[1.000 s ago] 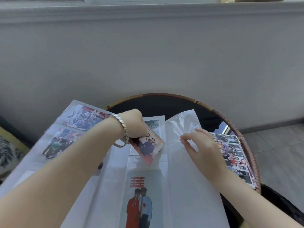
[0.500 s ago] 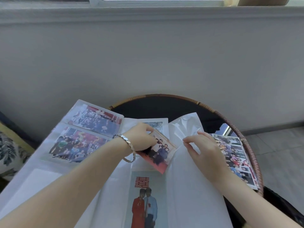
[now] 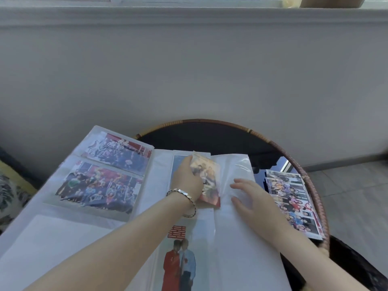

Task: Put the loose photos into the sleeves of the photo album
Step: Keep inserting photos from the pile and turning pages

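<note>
Silver-banded at the wrist, the left hand (image 3: 186, 181) grips a photo (image 3: 207, 181) by its left edge, thumb and fingers curled round it. Half a second ago that photo hung tilted, with one corner pointing down. Now it stands nearly square to the page, and a sheen of plastic lies over its upper part. By my reading, it has begun to enter the clear sleeve (image 3: 235, 171), though how deep it sits I cannot tell.

Just beside it, the right hand (image 3: 249, 198) has let go of the sleeve edge it was pinching up. It now lies released, palm down, with its fingers straight and spread on the plastic. The raised flap has dropped flat with it. That suggests the opening step is over and the page is being pressed steady while the photo is fed in.

Both forearms reach in from the near edge across the open album (image 3: 52, 238). Its left page already holds two group pictures, and a wedding portrait (image 3: 180, 265) sits in the pocket below the hands. Well to the right, the stack of loose photos (image 3: 291, 204) waits near the woven rim of the round table (image 3: 210, 121).
</note>
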The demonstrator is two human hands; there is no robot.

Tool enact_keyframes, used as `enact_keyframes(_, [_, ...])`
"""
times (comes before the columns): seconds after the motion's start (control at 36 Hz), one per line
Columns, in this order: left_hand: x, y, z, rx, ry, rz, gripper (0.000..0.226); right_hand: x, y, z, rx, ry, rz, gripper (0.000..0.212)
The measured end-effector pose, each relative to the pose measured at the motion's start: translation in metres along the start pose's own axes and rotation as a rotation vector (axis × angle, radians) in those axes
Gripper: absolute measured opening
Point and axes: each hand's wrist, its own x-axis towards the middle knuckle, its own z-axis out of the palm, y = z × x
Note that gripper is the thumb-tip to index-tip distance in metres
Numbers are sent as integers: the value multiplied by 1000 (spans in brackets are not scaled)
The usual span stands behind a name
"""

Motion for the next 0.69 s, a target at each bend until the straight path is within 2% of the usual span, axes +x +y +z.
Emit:
enact_keyframes(0.11, [8, 4, 6, -4, 34, 29, 43, -7, -1, 4, -4, -41, 16, 31])
enact_keyframes(0.39, [13, 3, 8, 110, 3, 180, 45, -13, 2, 10, -4, 0, -13, 25])
enact_keyframes(0.53, [11, 5, 18, 94, -22, 62, 31, -14, 0, 9, -18, 6, -37, 22])
enact_keyframes(0.69, [19, 15, 8, 314, -133, -6, 11, -15, -3, 8, -18, 11, -24, 20])
